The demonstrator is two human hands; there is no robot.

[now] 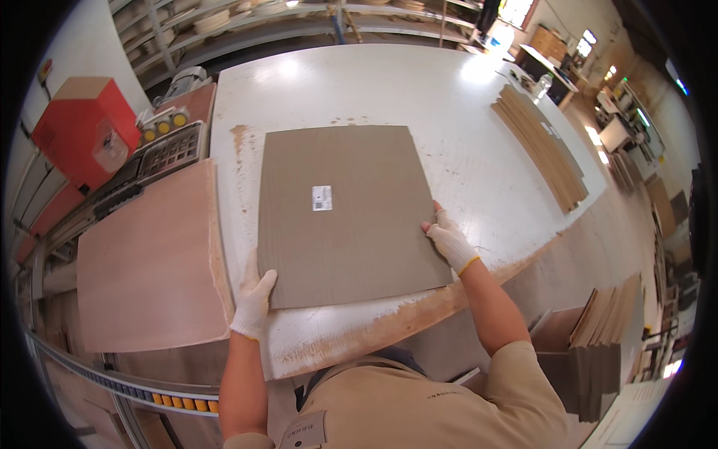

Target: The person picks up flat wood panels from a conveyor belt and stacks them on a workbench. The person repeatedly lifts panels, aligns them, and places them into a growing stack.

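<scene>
A flat, square grey-brown board point(359, 251) lies over the white table, with a small white printed label point(321, 198) near its middle. My left hand point(253, 295), in a white glove, grips the board's left edge near the front corner, thumb on top. On the opposite edge, my right hand point(451, 239) holds the board, its glove leaving some fingertips bare. The fingers under the board are hidden on both sides. Whether the board rests fully on the table or is slightly raised, I cannot tell.
The white table point(314, 90) has a worn front edge. A stack of brown boards point(538, 146) lies at its right. To the left are a pinkish sheet point(153, 258), a red machine housing point(86, 131) and a roller rail point(149, 393). More panels point(598, 352) stand at lower right.
</scene>
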